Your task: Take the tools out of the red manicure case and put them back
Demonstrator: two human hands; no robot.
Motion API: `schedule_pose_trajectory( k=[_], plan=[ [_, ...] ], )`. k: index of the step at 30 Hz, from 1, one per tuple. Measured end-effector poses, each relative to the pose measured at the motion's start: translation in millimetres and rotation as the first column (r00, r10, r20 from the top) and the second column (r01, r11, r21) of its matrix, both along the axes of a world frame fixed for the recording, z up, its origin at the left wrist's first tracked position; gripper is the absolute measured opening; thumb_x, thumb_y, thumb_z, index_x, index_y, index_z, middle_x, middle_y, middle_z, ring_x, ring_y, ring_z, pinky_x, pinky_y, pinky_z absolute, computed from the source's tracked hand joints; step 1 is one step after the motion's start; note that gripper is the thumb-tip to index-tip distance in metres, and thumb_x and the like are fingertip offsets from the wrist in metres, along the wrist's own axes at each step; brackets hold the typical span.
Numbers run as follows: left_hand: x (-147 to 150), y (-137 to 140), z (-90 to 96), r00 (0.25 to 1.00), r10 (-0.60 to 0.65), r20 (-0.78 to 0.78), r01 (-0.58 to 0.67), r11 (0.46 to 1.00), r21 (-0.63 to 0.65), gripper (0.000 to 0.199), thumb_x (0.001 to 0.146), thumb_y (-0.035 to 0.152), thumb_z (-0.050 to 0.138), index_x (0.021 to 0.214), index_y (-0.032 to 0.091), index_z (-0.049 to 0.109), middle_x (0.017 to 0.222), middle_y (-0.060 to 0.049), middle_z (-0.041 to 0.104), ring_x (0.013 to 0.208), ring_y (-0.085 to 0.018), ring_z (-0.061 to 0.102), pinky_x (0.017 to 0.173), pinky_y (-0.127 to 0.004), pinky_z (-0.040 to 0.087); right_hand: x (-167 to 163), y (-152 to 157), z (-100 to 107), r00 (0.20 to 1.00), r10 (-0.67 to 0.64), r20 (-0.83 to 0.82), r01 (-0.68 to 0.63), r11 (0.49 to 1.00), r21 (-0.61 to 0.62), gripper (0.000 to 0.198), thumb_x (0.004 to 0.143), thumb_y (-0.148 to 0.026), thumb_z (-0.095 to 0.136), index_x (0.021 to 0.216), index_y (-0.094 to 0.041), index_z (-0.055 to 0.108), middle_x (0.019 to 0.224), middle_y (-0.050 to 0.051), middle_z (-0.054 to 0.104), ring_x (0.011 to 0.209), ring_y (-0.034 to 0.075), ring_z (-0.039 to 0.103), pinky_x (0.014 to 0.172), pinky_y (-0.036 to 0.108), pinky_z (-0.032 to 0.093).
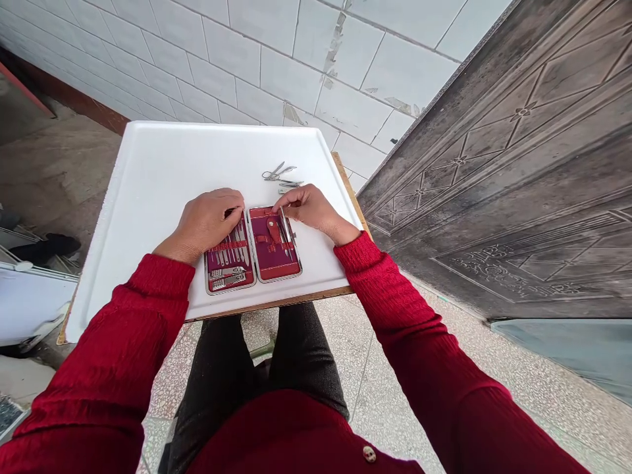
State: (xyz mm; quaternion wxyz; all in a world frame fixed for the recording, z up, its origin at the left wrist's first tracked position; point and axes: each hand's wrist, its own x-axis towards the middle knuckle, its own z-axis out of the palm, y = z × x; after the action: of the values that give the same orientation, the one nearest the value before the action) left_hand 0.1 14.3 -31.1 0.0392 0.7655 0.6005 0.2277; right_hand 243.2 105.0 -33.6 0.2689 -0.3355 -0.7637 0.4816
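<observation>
An open manicure case (279, 271) with a dark red lining lies on the white board. My left hand (210, 214) is closed at the far edge of its left half, thumb and fingers curled together there; the fingertips are partly hidden. Several slim metal tools stand under a red strap beside that hand, with two nail clippers (227, 278) below. Over the right half, my right hand (311, 209) pinches the upper end of a slim metal manicure tool (286, 227), whose exact kind I cannot tell. A red leather-handled tool (272, 229) sits in the loops beside it.
Small scissors (276, 172) and other metal pieces (290, 185) lie on the white board (162, 178) beyond my right hand. A tiled wall (237, 49) rises behind the board. A carved dark door (518, 145) stands at the right.
</observation>
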Motion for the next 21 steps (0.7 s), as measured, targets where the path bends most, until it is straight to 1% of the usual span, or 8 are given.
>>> schedule_pose_trajectory(
  k=[2,7,11,16,21],
  plan=[
    [0,0,-0.6,1.000,0.003,0.001,-0.003,1.000,-0.001,0.032,0.099,0.033,0.044,0.098,0.026,0.075,0.123,-0.003,0.078,0.120,-0.025,0.071,0.095,-0.035,0.056,1,0,-1,1.000,0.008,0.024,-0.009,1.000,0.030,0.012,0.077,-0.014,0.069,0.076,-0.018,0.081,0.079,0.001,0.076,0.069,0.012,0.060,0.067,0.027,0.049],
    [-1,0,-0.9,1.000,0.000,0.002,0.000,1.000,0.003,0.032,0.099,0.033,0.044,0.098,0.026,0.076,0.125,-0.003,0.078,0.119,-0.026,0.071,0.094,-0.037,0.057,7,0,-1,0.995,0.020,0.097,-0.032,0.992,0.124,0.017,0.079,-0.014,0.068,0.085,-0.019,0.084,0.083,0.002,0.079,0.074,0.015,0.064,0.073,0.031,0.052],
    [-1,0,0.2,1.000,-0.003,0.001,0.003,1.000,-0.002,0.032,0.099,0.034,0.044,0.099,0.026,0.076,0.125,-0.003,0.078,0.119,-0.025,0.071,0.094,-0.036,0.057,11,-1,0,0.991,0.044,0.124,-0.064,0.985,0.161,0.018,0.081,-0.016,0.068,0.088,-0.019,0.085,0.085,0.002,0.079,0.076,0.015,0.065,0.075,0.032,0.054],
    [-1,0,0.1,1.000,-0.005,-0.005,0.005,1.000,-0.001,0.033,0.099,0.033,0.044,0.098,0.026,0.076,0.124,-0.003,0.078,0.119,-0.026,0.071,0.096,-0.037,0.057,14,-3,2,0.983,0.058,0.173,-0.089,0.980,0.178,0.023,0.084,-0.015,0.065,0.095,-0.019,0.085,0.084,0.002,0.077,0.074,0.014,0.062,0.074,0.031,0.052],
    [-1,1,-1.6,1.000,-0.011,-0.005,0.011,1.000,0.004,0.034,0.099,0.033,0.043,0.098,0.025,0.076,0.124,-0.004,0.078,0.120,-0.026,0.071,0.097,-0.038,0.057,17,-6,3,0.971,0.045,0.233,-0.089,0.979,0.181,0.030,0.085,-0.013,0.063,0.106,-0.018,0.083,0.076,-0.002,0.068,0.068,0.012,0.053,0.071,0.029,0.047]
  ],
)
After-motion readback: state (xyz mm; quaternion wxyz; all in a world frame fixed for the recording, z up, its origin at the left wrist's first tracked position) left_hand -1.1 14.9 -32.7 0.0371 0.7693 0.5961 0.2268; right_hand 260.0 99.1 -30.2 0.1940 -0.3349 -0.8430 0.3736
